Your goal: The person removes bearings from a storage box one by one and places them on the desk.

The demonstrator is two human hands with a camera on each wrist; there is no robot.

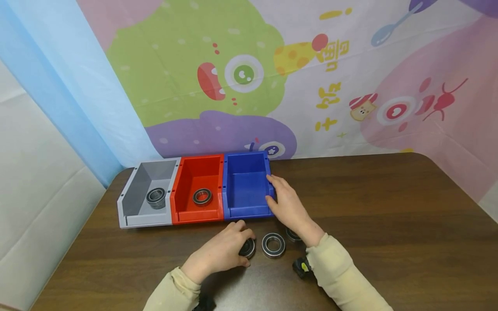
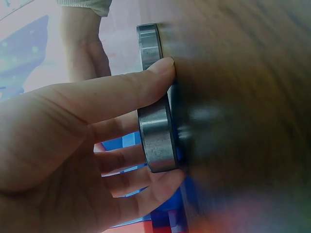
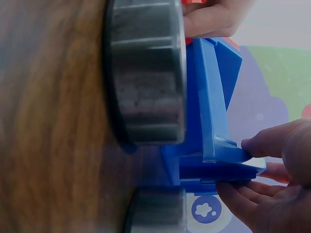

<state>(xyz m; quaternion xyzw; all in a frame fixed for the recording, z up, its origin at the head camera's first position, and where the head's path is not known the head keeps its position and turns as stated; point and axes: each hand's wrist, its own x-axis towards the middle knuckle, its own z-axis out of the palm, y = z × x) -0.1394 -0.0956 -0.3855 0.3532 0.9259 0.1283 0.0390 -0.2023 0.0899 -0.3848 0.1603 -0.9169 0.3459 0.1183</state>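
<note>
On the table, my left hand [image 1: 222, 249] pinches a ball bearing [image 1: 248, 247] between thumb and fingers. The left wrist view shows the thumb over the steel outer ring [image 2: 158, 136]. To its right lies a second bearing [image 1: 273, 245], flat and untouched. A third bearing [image 1: 293, 234] is partly hidden under my right wrist. My right hand [image 1: 289, 207] grips the right side wall of the blue bin [image 1: 249, 213], thumb at the wall's edge and fingers outside, as the right wrist view shows.
Left of the blue bin, joined in a row, stand a red bin [image 1: 197, 217] with one bearing [image 1: 202, 197] and a grey bin [image 1: 148, 221] with stacked bearings [image 1: 156, 198]. The brown table [image 1: 389, 224] meets a cartoon-printed cloth [image 1: 186, 77] behind.
</note>
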